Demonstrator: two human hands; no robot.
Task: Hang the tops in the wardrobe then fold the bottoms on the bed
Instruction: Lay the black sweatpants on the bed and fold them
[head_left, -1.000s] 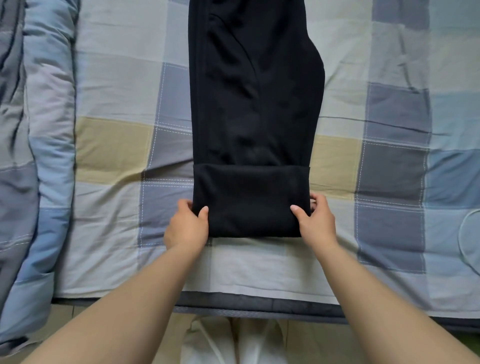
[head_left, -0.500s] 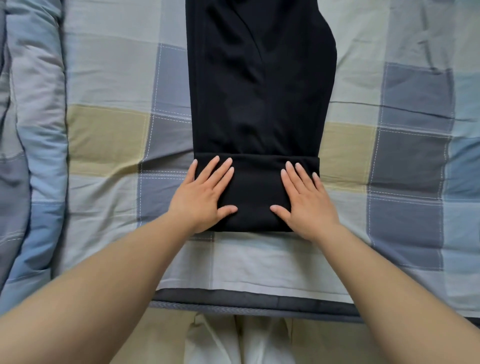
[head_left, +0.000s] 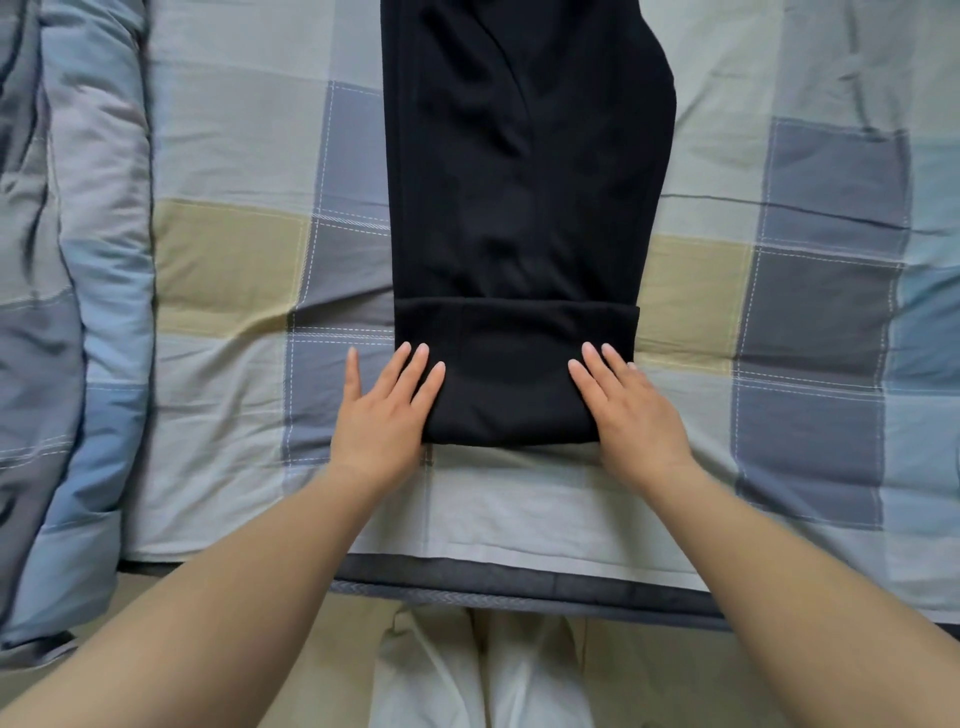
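Black trousers (head_left: 524, 182) lie lengthwise on the checked bed sheet (head_left: 234, 260), folded in half along their length. Their near end is turned over into a flat band (head_left: 514, 374) close to the bed's front edge. My left hand (head_left: 387, 410) lies flat with straight fingers on the band's left corner, partly on the sheet. My right hand (head_left: 631, 410) lies flat on the band's right corner in the same way. The far end of the trousers runs out of the top of the view.
A rolled blue and grey duvet (head_left: 67, 312) lies along the left side of the bed. The dark mattress edge (head_left: 519, 582) runs across below the sheet. My legs in pale trousers (head_left: 483, 675) stand against it on a beige floor.
A second ago both hands gripped the band's side edges. They then flattened on top of it and have now slid outward and back toward its near corners.
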